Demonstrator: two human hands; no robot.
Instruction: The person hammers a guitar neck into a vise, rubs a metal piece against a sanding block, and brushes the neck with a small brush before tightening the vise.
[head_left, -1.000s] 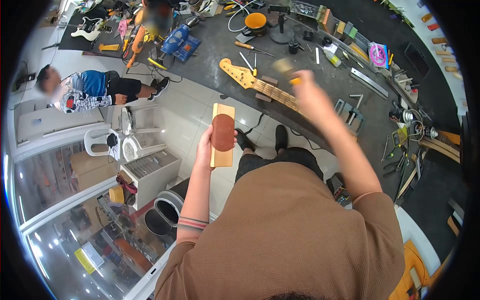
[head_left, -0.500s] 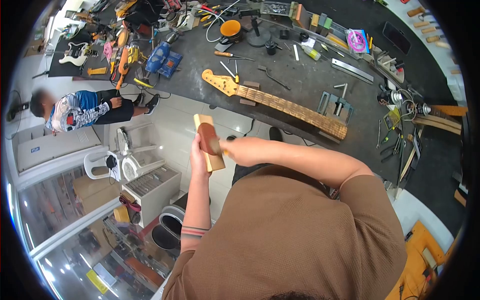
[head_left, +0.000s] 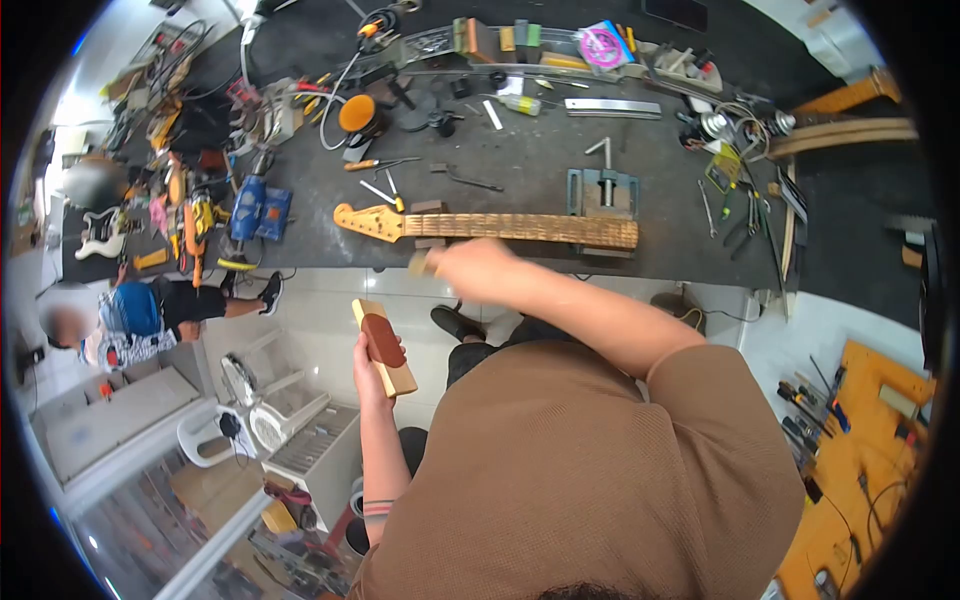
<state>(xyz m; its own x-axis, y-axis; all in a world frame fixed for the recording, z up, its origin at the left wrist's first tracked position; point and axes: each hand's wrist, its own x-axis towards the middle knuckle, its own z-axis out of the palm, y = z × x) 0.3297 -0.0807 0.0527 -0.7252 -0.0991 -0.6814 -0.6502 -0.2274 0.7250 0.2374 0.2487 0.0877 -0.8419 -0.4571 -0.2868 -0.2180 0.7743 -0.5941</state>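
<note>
My left hand (head_left: 368,368) is closed around a pale wooden block (head_left: 402,382) with a reddish-brown, rounded pad (head_left: 381,341) on its upper face. The block is held in front of the bench, over the floor. Smeared by motion, my right hand (head_left: 475,268) is closed on a small tan thing (head_left: 422,263) at the bench's front edge; its kind is not clear. Just beyond that hand lies a guitar neck (head_left: 500,226) with a wooden headstock (head_left: 370,221), resting on small dark blocks (head_left: 430,206).
On the dark bench (head_left: 330,180) are a metal vise (head_left: 605,190), a steel straightedge (head_left: 612,107), an orange-topped container (head_left: 357,114) and pliers (head_left: 742,232). Power tools (head_left: 262,208) stand at the left. Another person (head_left: 130,320) is at the far left, near a white chair (head_left: 207,437).
My right hand has moved from the block up to the bench edge with the small tan thing. My left hand and the block sit lower in view. The camera view has turned.
</note>
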